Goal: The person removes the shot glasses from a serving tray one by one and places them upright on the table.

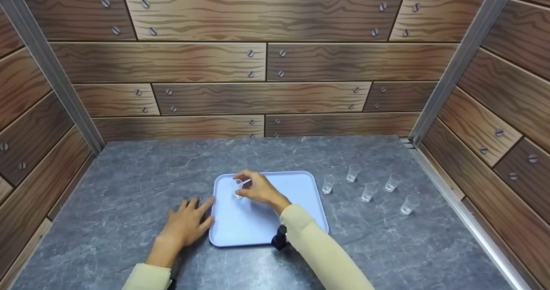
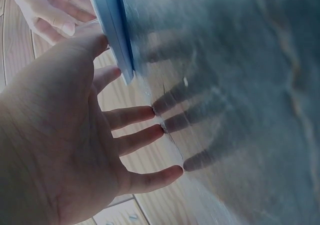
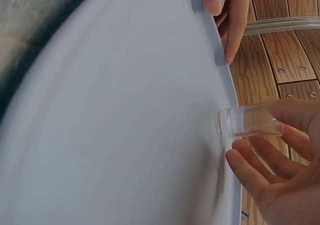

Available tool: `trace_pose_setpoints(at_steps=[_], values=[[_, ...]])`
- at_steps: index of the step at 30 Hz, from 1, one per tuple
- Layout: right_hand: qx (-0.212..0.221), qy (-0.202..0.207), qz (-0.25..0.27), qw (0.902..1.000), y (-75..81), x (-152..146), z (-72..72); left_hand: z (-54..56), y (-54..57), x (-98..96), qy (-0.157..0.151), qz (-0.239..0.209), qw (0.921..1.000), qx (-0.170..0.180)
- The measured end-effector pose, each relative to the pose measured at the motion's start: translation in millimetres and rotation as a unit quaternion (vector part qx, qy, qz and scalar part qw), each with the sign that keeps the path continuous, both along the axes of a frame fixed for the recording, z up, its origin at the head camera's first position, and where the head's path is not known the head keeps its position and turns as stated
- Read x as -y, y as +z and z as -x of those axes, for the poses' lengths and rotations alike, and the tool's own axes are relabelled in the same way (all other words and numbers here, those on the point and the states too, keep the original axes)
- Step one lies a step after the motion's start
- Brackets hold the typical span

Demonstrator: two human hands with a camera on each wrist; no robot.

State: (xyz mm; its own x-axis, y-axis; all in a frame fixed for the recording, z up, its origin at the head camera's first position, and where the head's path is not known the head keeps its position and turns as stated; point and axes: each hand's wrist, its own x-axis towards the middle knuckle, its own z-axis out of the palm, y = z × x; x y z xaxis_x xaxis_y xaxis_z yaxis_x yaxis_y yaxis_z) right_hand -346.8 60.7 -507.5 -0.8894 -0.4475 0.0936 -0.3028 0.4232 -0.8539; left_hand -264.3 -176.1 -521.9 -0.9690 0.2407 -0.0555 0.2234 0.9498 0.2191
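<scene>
A light blue tray [image 1: 247, 227] lies on the grey table. Over its far left part, my right hand [image 1: 259, 188] pinches a small clear shot glass [image 3: 255, 121] between thumb and fingers. In the right wrist view the glass stands upright to the tray, its thick base right at the tray's surface. At the tray's left edge rests my left hand [image 1: 185, 222], its fingers spread. The left wrist view shows the thumb and index finger at the tray's rim [image 2: 112, 30] and the other fingertips on the table.
Several more clear shot glasses [image 1: 328, 184] stand on the table [image 1: 142, 187] to the right of the tray. Wood-patterned walls [image 1: 266, 62] enclose the table at the back and both sides, with a metal strip [image 1: 468, 225] along the right edge.
</scene>
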Motion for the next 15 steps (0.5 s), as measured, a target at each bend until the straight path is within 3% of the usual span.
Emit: trace_pose_setpoints(at_steps=[15], values=[[-0.007, 0.001, -0.007, 0.9999, 2.9, -13, -0.8, 1.7, -0.1, -0.8, 0.002, 0.013, 0.9999, 0.005]])
